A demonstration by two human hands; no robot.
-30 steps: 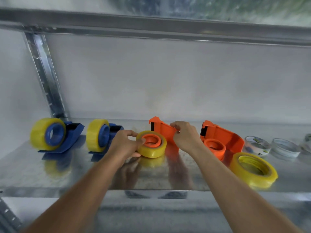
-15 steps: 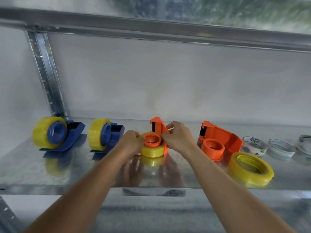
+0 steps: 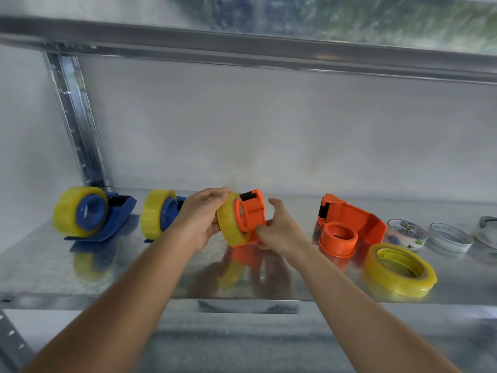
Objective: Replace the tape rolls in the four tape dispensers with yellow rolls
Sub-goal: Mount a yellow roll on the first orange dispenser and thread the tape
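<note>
Galvanised metal shelf (image 3: 80,270), perforated upright post (image 3: 78,125), perhaps steel.

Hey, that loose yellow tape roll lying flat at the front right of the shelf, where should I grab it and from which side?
Probably from above: the loose yellow roll lies flat with its open core facing up, so put fingers inside the hole and the thumb on the outer wall, pinching its near wall. That edge faces the shelf front, away from the empty orange dispenser behind it.
</note>
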